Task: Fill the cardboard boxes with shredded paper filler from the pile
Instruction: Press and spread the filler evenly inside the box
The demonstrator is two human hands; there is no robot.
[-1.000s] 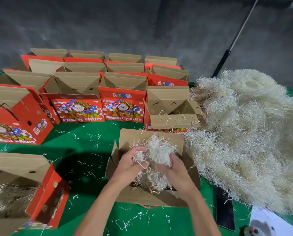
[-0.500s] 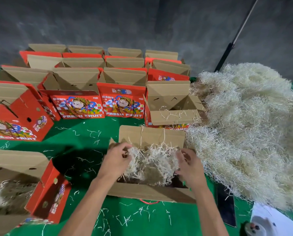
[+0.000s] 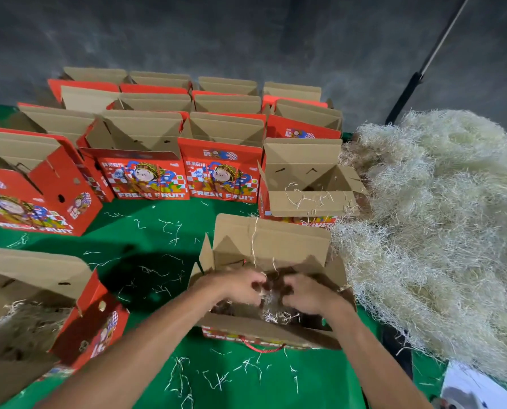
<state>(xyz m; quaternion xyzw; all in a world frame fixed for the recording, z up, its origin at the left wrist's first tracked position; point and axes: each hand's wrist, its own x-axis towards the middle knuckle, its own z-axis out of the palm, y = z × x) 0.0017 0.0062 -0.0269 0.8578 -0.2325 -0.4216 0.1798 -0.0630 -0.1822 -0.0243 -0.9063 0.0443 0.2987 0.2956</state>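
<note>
An open red fruit box (image 3: 271,240) with brown flaps stands in front of me on the green table. Both hands are down inside it. My left hand (image 3: 240,286) and my right hand (image 3: 303,293) are side by side, fingers curled into the pale shredded paper filler (image 3: 271,314) lying low in the box. The big pile of shredded paper (image 3: 441,225) lies along the right side of the table, touching the box's right flap.
Several open red boxes (image 3: 146,175) stand in rows behind. Another box with filler (image 3: 25,314) lies at the near left. One open box (image 3: 305,184) stands just behind mine, by the pile. Loose strands litter the green cloth (image 3: 146,261). A black pole (image 3: 405,95) leans at the back right.
The clump that I held above the box has gone down inside it. My hands spread apart, then came together lower, pressing the filler into the box.
</note>
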